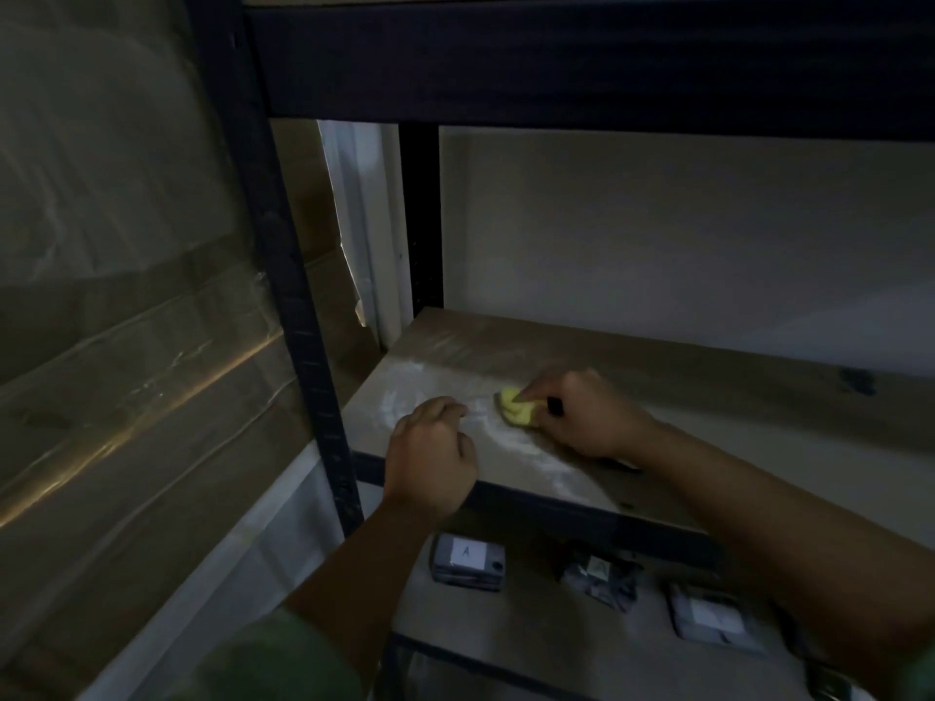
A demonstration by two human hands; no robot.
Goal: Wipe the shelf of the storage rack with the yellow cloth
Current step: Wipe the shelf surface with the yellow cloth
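A bunched yellow cloth (516,407) lies on the dusty wooden shelf (708,387) of the dark metal storage rack (298,296). My right hand (582,412) grips the cloth against the board, its fingers curled over it. Just left of it my left hand (432,457) rests on the shelf near the front edge, fingers loosely curled and holding nothing. White dust streaks (405,397) spread over the left part of the board around both hands.
A large cardboard box (126,346) wrapped in plastic stands left of the rack's upright post. On the lower shelf lie three small grey packs, one labelled A (468,561). Another shelf beam (582,58) runs overhead. A dark mark (857,382) sits at the shelf's far right.
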